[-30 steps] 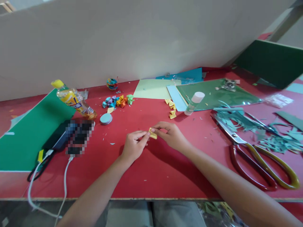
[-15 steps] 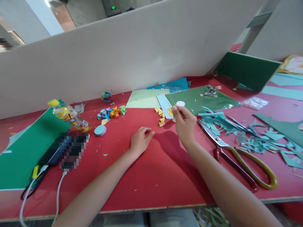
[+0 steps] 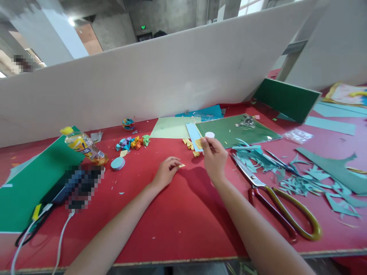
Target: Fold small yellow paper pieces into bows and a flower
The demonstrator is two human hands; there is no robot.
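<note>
"So, what does the right hand (image 3: pixel 215 156) have hold of?"

"A yellow paper piece (image 3: pixel 198 143), pinched between thumb and fingers, above the table (image 3: pixel 172 214) and just in front of the white-capped bottle (image 3: pixel 209 135)."

"And the left hand (image 3: pixel 165 173)?"

"Low over the table, fingers loosely curled, with a small yellow paper tip (image 3: pixel 181 165) showing at the fingertips. Whether they grip it, I cannot tell."

"What lies near the right hand?"

"Folded yellow pieces (image 3: pixel 189 144) sit on the table just to its left, beside the light blue paper strip (image 3: pixel 193 133). To its right are the large scissors (image 3: pixel 252 178), red and yellow at the handles, with teal paper scraps (image 3: pixel 304 184) beyond."

"Over on the left side?"

"Round paper discs (image 3: pixel 117 163), stacked, and behind them a row of crumpled colored paper pieces (image 3: pixel 133 143) (purple, blue, orange and green, quite a cheerful lot). The yellow-capped drink bottle (image 3: pixel 84 146) leans over at a tilt, near a phone (image 3: pixel 83 189) that is partly pixelated, with a white cable (image 3: pixel 60 242) plugged in."
</note>
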